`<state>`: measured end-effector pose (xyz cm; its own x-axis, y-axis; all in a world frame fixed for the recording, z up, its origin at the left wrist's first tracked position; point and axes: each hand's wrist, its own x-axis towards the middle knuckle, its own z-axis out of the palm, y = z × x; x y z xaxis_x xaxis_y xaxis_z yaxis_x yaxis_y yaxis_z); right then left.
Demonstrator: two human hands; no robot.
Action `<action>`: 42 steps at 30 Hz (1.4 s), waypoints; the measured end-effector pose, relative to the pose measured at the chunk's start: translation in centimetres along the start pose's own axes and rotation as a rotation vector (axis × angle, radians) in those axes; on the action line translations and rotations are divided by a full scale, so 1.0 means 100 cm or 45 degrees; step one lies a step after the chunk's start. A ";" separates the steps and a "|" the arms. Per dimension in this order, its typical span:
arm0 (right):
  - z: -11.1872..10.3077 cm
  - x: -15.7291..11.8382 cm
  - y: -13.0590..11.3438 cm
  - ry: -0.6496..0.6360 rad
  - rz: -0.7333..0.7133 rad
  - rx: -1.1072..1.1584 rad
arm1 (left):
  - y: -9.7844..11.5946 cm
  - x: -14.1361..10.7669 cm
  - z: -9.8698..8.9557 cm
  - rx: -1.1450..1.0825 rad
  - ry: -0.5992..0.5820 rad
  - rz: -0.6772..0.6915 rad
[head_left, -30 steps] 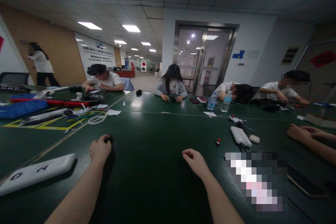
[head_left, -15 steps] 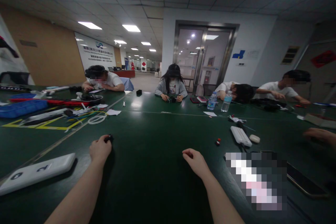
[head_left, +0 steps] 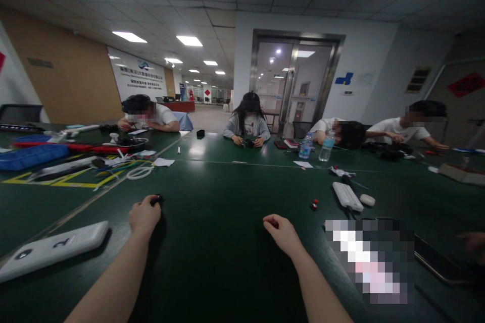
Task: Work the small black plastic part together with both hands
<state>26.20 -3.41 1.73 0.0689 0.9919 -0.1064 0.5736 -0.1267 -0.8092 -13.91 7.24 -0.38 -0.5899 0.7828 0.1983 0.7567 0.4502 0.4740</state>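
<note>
My left hand (head_left: 144, 216) is closed around a small black object (head_left: 156, 200) at the table's left middle. Its kind is too small and too hidden by my fingers to make out. My right hand (head_left: 282, 232) rests on the green table (head_left: 212, 242), fingers curled together, with nothing showing in them. Beyond that hand, to the right, lies a small red and black piece (head_left: 314, 205). Left of my left forearm is a white, numbered elongated device (head_left: 56, 250).
On the right are a white power bank (head_left: 347, 196), a small white case (head_left: 367, 200), a pixelated item (head_left: 369, 262) and a phone (head_left: 439, 260). Cables and a blue tray (head_left: 34, 155) crowd the far left. Two bottles (head_left: 306, 145) stand farther back. Several people sit around the table.
My two hands have not visibly moved. At the right edge, another person's hand has drawn back toward the lower right and is now mostly out of view.
</note>
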 end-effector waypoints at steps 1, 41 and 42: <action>0.000 0.000 0.000 0.002 -0.004 -0.002 | 0.000 0.000 0.000 0.000 -0.003 0.002; 0.002 0.003 0.003 0.013 -0.047 -0.020 | 0.004 -0.006 -0.006 -0.028 -0.043 -0.006; 0.002 0.003 0.003 0.011 -0.042 -0.021 | 0.004 -0.006 -0.006 -0.031 -0.039 -0.004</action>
<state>26.27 -3.16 1.33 0.0565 0.9956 -0.0748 0.5890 -0.0937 -0.8027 -13.43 6.63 0.23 -0.5832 0.7942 0.1704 0.7474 0.4426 0.4954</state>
